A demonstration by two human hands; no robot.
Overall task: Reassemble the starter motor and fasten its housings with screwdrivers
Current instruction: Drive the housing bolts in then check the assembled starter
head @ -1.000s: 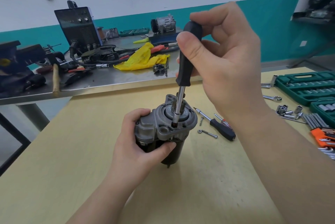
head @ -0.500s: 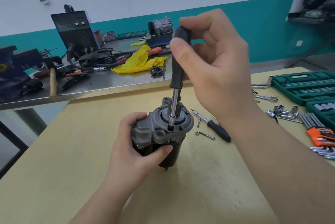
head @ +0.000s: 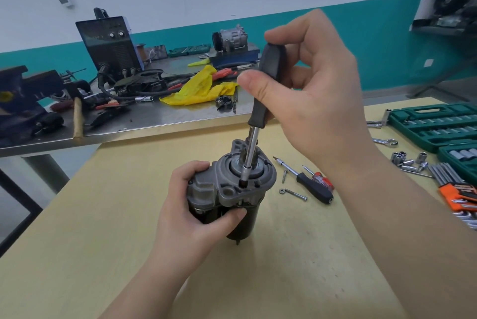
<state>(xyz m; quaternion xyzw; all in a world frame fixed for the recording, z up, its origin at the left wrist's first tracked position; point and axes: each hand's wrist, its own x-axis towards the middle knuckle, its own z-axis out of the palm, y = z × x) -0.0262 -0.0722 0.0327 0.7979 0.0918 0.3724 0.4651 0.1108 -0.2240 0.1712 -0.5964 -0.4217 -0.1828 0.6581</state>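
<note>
At the yellow worktable (head: 296, 254), I steady the starter motor (head: 229, 189) upright on its black body end, my left hand (head: 191, 213) wrapped round the side just under the grey cast nose housing (head: 232, 182), thumb pressed against the front and fingers curled over the far shoulder. My right hand (head: 317, 102) pinches the black handle of the screwdriver (head: 260, 115) between thumb and curled fingers; the shaft runs down at a slight tilt and its socket tip sits in a recessed screw hole on the housing's flange, beside the pinion opening.

I judge this to be the fastening step, with one housing screw being driven. The motor looks dense and heavy for its bulk, rigid metal throughout, balanced on a narrow end, so it will want to tip or spin under torque. The firm place to hold is where I have it, across the cast housing and the solenoid hump, not the smooth painted cylinder, which seems likely to slip. The driver needs steady downward pressure along its shaft to keep the tip seated.

A spare screwdriver (head: 307, 182) and a loose long bolt (head: 293, 194) lie on the table just right of the motor, with sockets (head: 407, 161) and a green socket case (head: 436, 122) further right
</note>
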